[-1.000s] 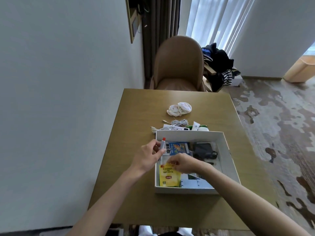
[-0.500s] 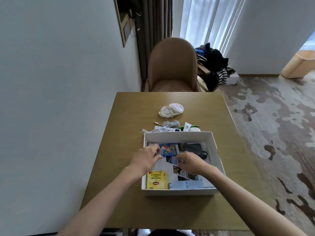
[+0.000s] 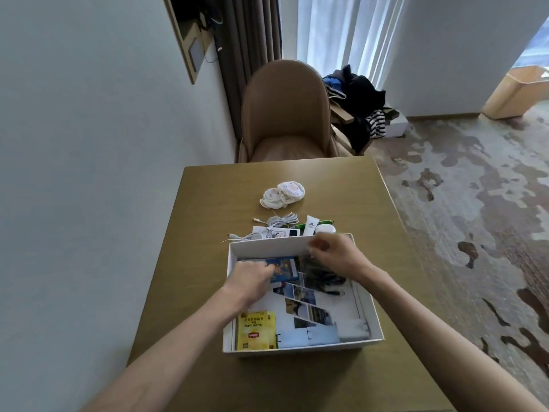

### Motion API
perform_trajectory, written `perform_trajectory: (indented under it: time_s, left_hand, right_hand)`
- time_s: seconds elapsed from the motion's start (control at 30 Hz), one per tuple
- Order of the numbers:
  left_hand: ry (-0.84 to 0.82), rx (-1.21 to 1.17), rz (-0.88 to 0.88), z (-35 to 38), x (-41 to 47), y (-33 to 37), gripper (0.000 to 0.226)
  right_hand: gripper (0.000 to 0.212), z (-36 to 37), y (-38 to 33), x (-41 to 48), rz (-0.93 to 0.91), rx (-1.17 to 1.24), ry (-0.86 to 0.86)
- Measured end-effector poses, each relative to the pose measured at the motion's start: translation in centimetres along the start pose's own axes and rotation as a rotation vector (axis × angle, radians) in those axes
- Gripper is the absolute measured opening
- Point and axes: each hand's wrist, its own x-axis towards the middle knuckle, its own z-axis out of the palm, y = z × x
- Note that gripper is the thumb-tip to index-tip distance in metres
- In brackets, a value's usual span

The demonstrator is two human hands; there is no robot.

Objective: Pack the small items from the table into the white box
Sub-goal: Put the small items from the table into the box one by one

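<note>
The white box (image 3: 300, 350) stands open on the wooden table (image 3: 208, 209). In it lie a yellow tea packet (image 3: 256, 331), a blue packet (image 3: 283, 267), a black cable bundle (image 3: 323, 278) and a printed photo sheet (image 3: 306, 304). My left hand (image 3: 249, 278) is inside the box, fingers curled down against the blue packet; what they hold is hidden. My right hand (image 3: 332, 254) hovers at the box's far wall, blurred, with nothing visible in it. Just beyond the box lie a white cable (image 3: 280, 220), a white tube (image 3: 310, 227), a white case (image 3: 325, 228) and a card (image 3: 279, 233).
A bundle of white cloth pieces (image 3: 282, 194) lies farther back on the table. A tan chair (image 3: 282, 114) stands at the far edge, with a wall to the left. Clothes are piled on a rack (image 3: 356, 96) behind, and patterned carpet lies to the right.
My left hand, which held a small red-capped stick, has gone down into the box by the blue packet. My right hand has left the yellow tea packet and moved to the far wall.
</note>
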Motion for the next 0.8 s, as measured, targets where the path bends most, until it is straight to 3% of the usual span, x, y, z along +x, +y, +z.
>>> perform_trajectory:
  time_s: [0.13, 0.33, 0.5, 0.63, 0.8]
  left_hand:
    - [0.196, -0.242, -0.156, -1.5, 0.1, -1.5, 0.020]
    - [0.420, -0.417, -0.333, -2.9, 1.6, -4.7, 0.016]
    - [0.313, -0.512, -0.346, -1.4, 3.5, -8.7, 0.017]
    - [0.330, -0.655, -0.276, -0.4, 4.7, -11.1, 0.016]
    - [0.146, -0.650, -0.230, 0.8, 7.1, -13.6, 0.019]
  right_hand:
    - [0.016, -1.1, -0.6, 4.7, -0.044, 0.020, 0.094]
    - [0.037, 0.3, 0.9, 12.2, 0.088, -0.282, -0.180]
    - [0.042, 2.3, 3.2, 14.8, 0.091, -0.641, -0.399]
    - [0.038, 3.3, 3.9, 15.7, -0.031, -0.945, -0.428]
    - [0.046, 3.3, 4.0, 16.1, -0.135, -1.212, -0.455]
